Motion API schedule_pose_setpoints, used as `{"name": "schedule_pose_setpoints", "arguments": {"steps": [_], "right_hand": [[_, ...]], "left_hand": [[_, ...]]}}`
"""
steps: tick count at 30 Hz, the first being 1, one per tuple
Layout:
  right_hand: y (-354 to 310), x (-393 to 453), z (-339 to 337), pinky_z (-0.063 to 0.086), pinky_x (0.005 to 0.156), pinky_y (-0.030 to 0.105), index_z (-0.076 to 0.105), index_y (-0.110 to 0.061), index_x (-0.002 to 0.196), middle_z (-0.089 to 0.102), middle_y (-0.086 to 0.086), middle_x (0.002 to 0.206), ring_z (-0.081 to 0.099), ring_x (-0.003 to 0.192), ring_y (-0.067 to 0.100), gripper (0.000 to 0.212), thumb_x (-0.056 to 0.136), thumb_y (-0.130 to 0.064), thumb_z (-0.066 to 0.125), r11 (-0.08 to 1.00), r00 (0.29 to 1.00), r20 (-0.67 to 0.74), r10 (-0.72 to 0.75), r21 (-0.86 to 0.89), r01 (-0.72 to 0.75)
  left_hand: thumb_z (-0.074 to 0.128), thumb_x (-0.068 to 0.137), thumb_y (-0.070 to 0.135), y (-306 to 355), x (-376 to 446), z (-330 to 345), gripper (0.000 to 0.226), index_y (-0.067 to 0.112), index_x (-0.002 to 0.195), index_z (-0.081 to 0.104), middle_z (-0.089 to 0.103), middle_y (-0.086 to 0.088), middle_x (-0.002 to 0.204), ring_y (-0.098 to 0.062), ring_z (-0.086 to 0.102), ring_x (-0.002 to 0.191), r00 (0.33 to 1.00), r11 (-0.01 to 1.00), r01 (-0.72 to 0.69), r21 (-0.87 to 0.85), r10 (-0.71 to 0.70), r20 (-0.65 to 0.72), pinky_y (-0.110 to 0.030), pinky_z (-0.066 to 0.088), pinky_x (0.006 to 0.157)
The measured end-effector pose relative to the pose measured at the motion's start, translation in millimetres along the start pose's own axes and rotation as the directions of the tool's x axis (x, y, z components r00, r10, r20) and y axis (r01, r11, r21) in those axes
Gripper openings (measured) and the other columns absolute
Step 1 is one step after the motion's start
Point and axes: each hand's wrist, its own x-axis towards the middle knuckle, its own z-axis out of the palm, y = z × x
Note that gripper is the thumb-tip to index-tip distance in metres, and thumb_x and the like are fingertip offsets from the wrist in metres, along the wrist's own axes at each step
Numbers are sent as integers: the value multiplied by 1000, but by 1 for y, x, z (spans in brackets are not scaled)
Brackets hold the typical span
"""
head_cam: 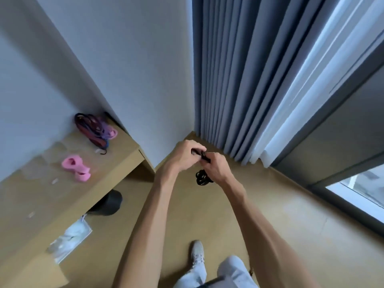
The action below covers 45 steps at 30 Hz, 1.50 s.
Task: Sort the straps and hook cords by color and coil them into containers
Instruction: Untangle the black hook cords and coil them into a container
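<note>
Gripping a black cord [202, 163] between both fists, a person stands over a tan floor [270, 204], arms stretched forward. The left hand [184, 155] is curled round the cord's upper end, and the right hand [216, 168], touching it from the right, pinches the same dark stretch. A small bunch of black loops hangs just below the hands, beside the right wrist; whether a hook sits at either end cannot be told, since the fingers cover the ends.

Left of the hands stands a wooden desk [41, 204]. At its far corner, against the white wall [124, 59], lies a tangle of dark red, purple and blue straps [94, 129], its strands too blurred to count. Nearer along the desk from that tangle lies a coiled pink strap [75, 167]. Faint outlines of clear containers [52, 150] show on the desk around the pink strap, hard to make out against the wood. A plastic pouch [68, 238] lies on the desk's near edge; no writing on it is legible. A dark bin [110, 201] sits below the desk, partly hidden by the desktop.

Right of the hands hang grey curtains [239, 80] beside a window [363, 188] cut off by the frame edge.
</note>
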Motion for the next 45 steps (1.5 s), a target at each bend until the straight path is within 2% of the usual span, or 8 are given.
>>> {"name": "schedule_pose_setpoints", "arguments": {"steps": [13, 19, 23, 28, 31, 36, 41, 45], "right_hand": [[-110, 146, 90, 31, 54, 27, 59, -10, 66, 49, 2, 61, 41, 54, 13, 24, 83, -23, 69, 978, 868, 489, -81, 205, -25], [-143, 191, 140, 56, 85, 41, 55, -9, 118, 70, 20, 100, 70, 90, 31, 53, 72, -11, 82, 980, 710, 695, -117, 194, -29], [-170, 205, 184, 54, 56, 34, 52, -11, 112, 70, 16, 72, 64, 60, 28, 44, 75, -2, 73, 957, 658, 747, -97, 251, -144], [-202, 228, 257, 49, 55, 30, 66, -4, 92, 65, 10, 69, 59, 57, 20, 13, 81, -9, 73, 967, 672, 738, -64, 213, -141], [-212, 238, 310, 51, 62, 35, 68, -3, 88, 66, 8, 70, 61, 60, 20, 11, 84, -13, 72, 972, 701, 713, -28, 183, -147], [-231, 258, 400, 48, 60, 29, 68, -5, 87, 66, 8, 69, 61, 60, 21, 13, 84, -18, 69, 985, 801, 587, 118, 36, -171], [-240, 283, 468, 35, 52, 29, 55, -7, 75, 52, 5, 64, 48, 66, 27, 15, 86, -12, 63, 969, 875, 418, 245, -102, -223], [-239, 306, 503, 44, 69, 32, 62, -9, 95, 65, 13, 87, 62, 85, 32, 14, 90, -22, 63, 947, 817, 489, 306, -246, -207]], "left_hand": [[69, 87, 8, -119, 31, -123, 16, 17, 96, 79, 74, 10, 93, 3, 66, 87, 909, 966, 226, -126, -256, -329, -8, 47, 76], [68, 88, 5, -173, 32, -181, 17, 8, 101, 79, 76, 3, 97, 3, 63, 83, 618, 915, 311, -258, -401, -676, 0, 42, 72], [66, 87, 1, -216, 19, -210, 19, 6, 101, 79, 78, -4, 96, -12, 70, 87, 388, 833, 350, -428, -545, -743, -18, 53, 81], [65, 87, -1, -289, -2, -235, 18, 6, 96, 79, 76, -4, 96, -7, 65, 83, 198, 726, 419, -545, -659, -725, -3, 44, 77], [64, 87, -1, -339, -4, -250, 18, 2, 97, 79, 75, -8, 99, -20, 68, 98, 202, 690, 444, -572, -699, -686, -27, 52, 93], [61, 90, -2, -424, 12, -276, 18, 2, 98, 77, 75, -8, 95, -14, 64, 86, 259, 648, 493, -581, -746, -613, 0, 40, 71], [60, 89, -2, -494, 50, -286, 17, 4, 95, 75, 74, -8, 89, -23, 67, 86, 329, 590, 523, -615, -806, -493, -17, 42, 68], [54, 92, 2, -529, 68, -277, 31, 9, 118, 69, 69, -8, 106, -24, 65, 97, 409, 603, 613, -511, -795, -447, -21, 38, 72]]}}
